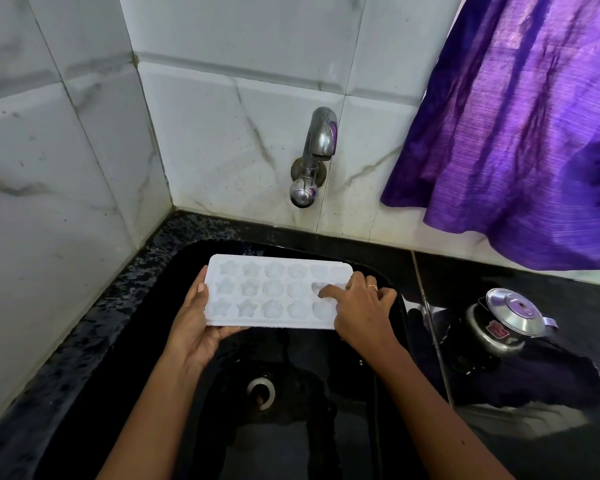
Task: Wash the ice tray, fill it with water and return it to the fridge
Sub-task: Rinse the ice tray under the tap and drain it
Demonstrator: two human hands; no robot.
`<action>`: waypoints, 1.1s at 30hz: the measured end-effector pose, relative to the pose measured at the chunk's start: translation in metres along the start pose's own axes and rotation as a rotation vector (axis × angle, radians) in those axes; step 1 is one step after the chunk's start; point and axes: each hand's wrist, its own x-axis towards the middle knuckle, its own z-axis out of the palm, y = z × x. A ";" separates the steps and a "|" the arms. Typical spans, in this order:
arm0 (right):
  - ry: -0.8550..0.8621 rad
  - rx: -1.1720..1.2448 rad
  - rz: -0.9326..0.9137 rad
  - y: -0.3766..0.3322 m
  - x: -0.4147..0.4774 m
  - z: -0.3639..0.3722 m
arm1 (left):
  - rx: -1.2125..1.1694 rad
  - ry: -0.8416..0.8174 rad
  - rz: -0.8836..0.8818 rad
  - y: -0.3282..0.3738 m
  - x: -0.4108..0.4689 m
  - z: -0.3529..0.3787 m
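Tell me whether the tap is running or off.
Off, as far as shows: no stream falls from the tap spout toward the ice tray held over the sink.

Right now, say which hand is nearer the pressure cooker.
Right. The right hand touches the ice tray's right end, left of the pressure cooker; the left hand holds the tray's left end, farther off.

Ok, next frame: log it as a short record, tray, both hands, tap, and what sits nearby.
ice tray: white, cavities up, held over the black sink
left hand: grips the tray's left end, thumb on top
right hand: at the right end, index finger in a cavity
tap: no water visible
nearby: pressure cooker on the counter, purple cloth hanging
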 end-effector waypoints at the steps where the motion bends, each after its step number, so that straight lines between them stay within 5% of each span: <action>1: -0.002 -0.008 0.003 -0.001 0.001 0.000 | 0.004 -0.004 -0.001 0.000 0.000 0.001; 33: -0.079 0.060 -0.077 -0.031 0.002 -0.002 | 0.002 -0.015 0.025 -0.002 -0.001 0.000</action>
